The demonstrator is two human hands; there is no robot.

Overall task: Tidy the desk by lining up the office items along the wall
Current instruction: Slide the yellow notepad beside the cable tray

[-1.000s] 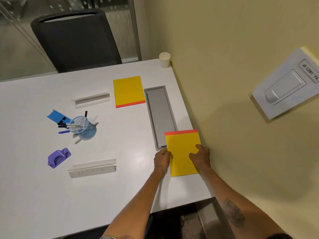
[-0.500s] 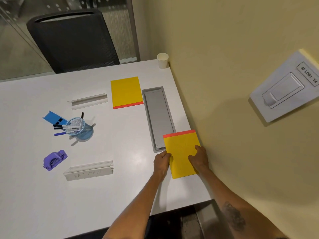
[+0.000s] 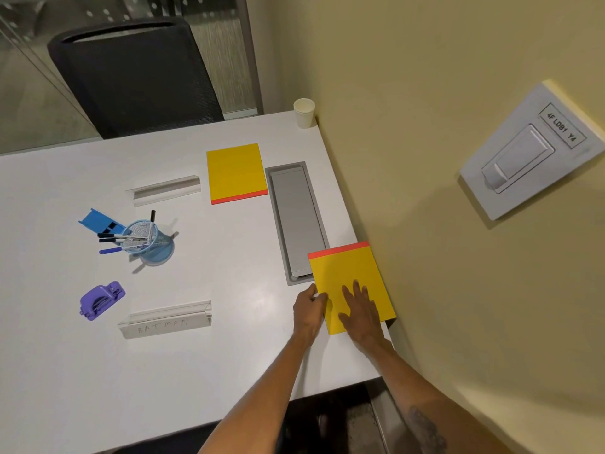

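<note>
1. Yellow notepad with a red strip along its far edge: the right hand lies flat on its near half, fingers straight and spread, pressing down.
2. The left hand has its fingers curled at the pad's left edge and pinches it there.
3. This pad lies at the near end of the grey cable hatch set into the desk. Its far left corner overlaps the hatch's near end, and its right edge runs along the wall.
4. A second notepad, also yellow, lies just left of the hatch's far end with its red strip toward the person.
5. A paper cup stands beyond the hatch's far end, in the desk corner close to the wall.
6. Left of the hatch, past the second pad, lies a clear name holder. Another holder, with handwriting on it, lies left of the hatch's near end.
7. Well left of the hatch stands a blue mesh pen cup with pens leaning out. A blue plastic piece is just behind it, and a purple hole punch is nearer the person.
8. The desk is white and smooth, with a soft glare left of the hatch.
9. Beyond the hatch's far end, across the desk, are a black mesh chair and a glass partition. The cream wall to the right of the hatch carries a white light switch with a printed label.
</note>
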